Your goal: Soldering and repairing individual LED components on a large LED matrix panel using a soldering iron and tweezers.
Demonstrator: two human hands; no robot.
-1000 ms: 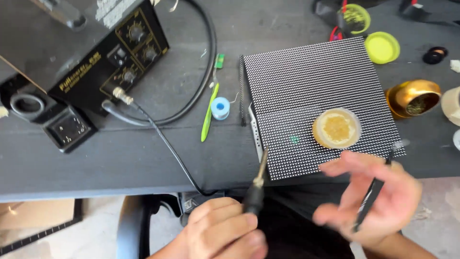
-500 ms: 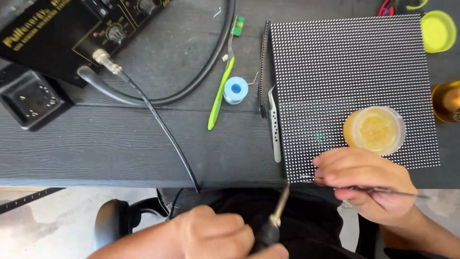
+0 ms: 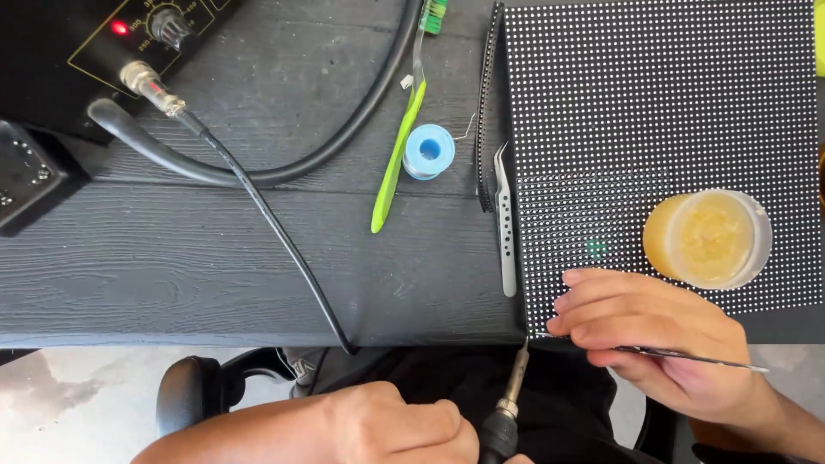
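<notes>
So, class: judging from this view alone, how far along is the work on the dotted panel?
Set up: the station's red light is on, and the solder spool and flux jar are out. In hand: the left hand holds the soldering iron, tip at the panel corner; the right hand rests there with thin tweezers. Finished joints: cannot tell.

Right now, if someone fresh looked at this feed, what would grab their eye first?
Most likely the large black dotted panel filling the upper right of the dark table, with a round tub of yellow paste sitting on it. At the panel's near corner, the left hand holds a soldering iron with its tip up to the edge, while the right hand rests on the panel gripping thin tweezers. A bright green toothbrush lies beside a blue solder spool.
</notes>
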